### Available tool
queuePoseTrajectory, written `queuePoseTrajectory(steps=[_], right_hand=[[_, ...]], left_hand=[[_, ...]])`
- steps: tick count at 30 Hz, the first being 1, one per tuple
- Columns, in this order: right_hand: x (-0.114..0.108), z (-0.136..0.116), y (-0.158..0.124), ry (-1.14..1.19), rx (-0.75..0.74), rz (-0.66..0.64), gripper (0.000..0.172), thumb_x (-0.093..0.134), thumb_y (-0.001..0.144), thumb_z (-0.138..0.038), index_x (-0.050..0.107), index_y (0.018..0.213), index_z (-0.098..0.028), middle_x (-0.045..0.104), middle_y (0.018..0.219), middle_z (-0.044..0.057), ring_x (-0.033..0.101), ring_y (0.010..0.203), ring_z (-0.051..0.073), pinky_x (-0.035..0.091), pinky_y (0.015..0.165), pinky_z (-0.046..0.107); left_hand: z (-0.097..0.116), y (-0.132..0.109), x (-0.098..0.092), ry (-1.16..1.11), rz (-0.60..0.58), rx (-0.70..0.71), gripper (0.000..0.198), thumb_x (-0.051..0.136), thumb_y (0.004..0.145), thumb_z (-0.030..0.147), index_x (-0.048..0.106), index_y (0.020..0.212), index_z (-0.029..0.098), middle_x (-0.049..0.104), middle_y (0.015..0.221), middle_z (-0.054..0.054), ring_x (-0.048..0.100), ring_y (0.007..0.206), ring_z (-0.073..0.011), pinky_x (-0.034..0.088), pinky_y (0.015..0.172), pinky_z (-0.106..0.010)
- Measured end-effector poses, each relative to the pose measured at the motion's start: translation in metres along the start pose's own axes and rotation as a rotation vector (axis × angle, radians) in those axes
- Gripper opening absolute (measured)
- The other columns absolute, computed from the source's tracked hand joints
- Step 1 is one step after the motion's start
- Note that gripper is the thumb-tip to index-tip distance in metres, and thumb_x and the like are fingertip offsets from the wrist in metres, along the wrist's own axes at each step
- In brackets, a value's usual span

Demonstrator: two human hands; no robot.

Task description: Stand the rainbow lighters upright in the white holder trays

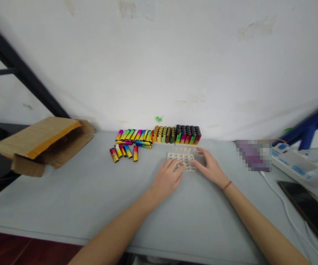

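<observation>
A small white tray (180,156) with rows of round holes lies on the table ahead of me. My left hand (169,176) holds its near left part, the bent fingers resting over the holes. At the tray's right side is my right hand (211,167), thumb touching or very close to the edge and the other fingers spread apart. Just behind the tray stands a block of shiny multicoloured lighter-like tubes with black tops (188,134). Left of it is a block of similar tubes with golden tops (163,134).
More shiny coloured tubes (134,135) lie in a pile to the left, with several loose ones (127,151) before it. An open cardboard box (51,138) lies far left. On the right are a power strip (299,169), a dark phone (308,209) and white cables (282,200). A wall rises behind.
</observation>
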State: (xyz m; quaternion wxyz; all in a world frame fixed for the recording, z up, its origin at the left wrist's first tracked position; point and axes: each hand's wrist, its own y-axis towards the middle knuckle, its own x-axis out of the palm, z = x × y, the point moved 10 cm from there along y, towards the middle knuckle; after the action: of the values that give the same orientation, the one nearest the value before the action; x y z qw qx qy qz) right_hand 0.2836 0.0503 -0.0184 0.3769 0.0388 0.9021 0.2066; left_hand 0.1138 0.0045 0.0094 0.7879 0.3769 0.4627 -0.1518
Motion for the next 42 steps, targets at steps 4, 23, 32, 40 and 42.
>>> queuePoseTrajectory(steps=[4, 23, 32, 40, 42], right_hand=[[0.021, -0.023, -0.022, -0.087, -0.131, -0.224, 0.094, 0.069, 0.076, -0.067, 0.035, 0.149, -0.019, 0.05, 0.147, 0.021, 0.049, 0.134, 0.037, 0.036, 0.112, 0.058], [0.028, -0.023, -0.027, -0.207, -0.166, -0.298, 0.072, 0.066, 0.082, -0.049, 0.045, 0.144, -0.019, 0.053, 0.146, 0.017, 0.043, 0.141, 0.036, 0.028, 0.117, 0.06], [0.028, -0.029, -0.028, -0.205, -0.161, -0.301, 0.068, 0.065, 0.083, -0.046, 0.045, 0.143, -0.02, 0.054, 0.146, 0.016, 0.042, 0.142, 0.035, 0.027, 0.117, 0.059], [0.027, -0.032, -0.028, -0.196, -0.15, -0.297, 0.067, 0.065, 0.082, -0.044, 0.046, 0.141, -0.019, 0.054, 0.146, 0.017, 0.042, 0.142, 0.035, 0.027, 0.117, 0.061], [0.027, -0.032, -0.028, -0.195, -0.148, -0.304, 0.067, 0.065, 0.082, -0.045, 0.046, 0.141, -0.018, 0.054, 0.146, 0.017, 0.042, 0.142, 0.035, 0.027, 0.117, 0.061]], left_hand=[[-0.022, 0.004, -0.006, -0.053, -0.009, -0.053, 0.049, 0.066, 0.086, 0.037, 0.059, 0.132, 0.02, 0.053, 0.14, -0.016, 0.044, 0.135, -0.0308, 0.039, 0.113, -0.05], [-0.068, 0.001, 0.002, -0.291, -0.254, -0.146, 0.088, 0.079, 0.071, 0.054, 0.048, 0.145, 0.018, 0.055, 0.141, -0.016, 0.051, 0.13, -0.0312, 0.038, 0.114, -0.045], [-0.158, -0.037, -0.089, 0.541, 0.055, -0.859, 0.041, 0.044, 0.094, 0.032, 0.07, 0.117, 0.009, 0.065, 0.115, -0.023, 0.058, 0.111, -0.038, 0.046, 0.092, -0.049], [-0.159, -0.04, -0.062, 0.401, -0.141, -0.85, 0.031, 0.048, 0.089, 0.026, 0.065, 0.111, 0.012, 0.07, 0.105, -0.019, 0.064, 0.105, -0.0356, 0.05, 0.086, -0.046], [-0.157, -0.034, -0.052, 0.239, -0.092, -0.813, 0.032, 0.049, 0.088, 0.021, 0.061, 0.116, 0.011, 0.07, 0.107, -0.019, 0.066, 0.104, -0.0329, 0.05, 0.09, -0.046]])
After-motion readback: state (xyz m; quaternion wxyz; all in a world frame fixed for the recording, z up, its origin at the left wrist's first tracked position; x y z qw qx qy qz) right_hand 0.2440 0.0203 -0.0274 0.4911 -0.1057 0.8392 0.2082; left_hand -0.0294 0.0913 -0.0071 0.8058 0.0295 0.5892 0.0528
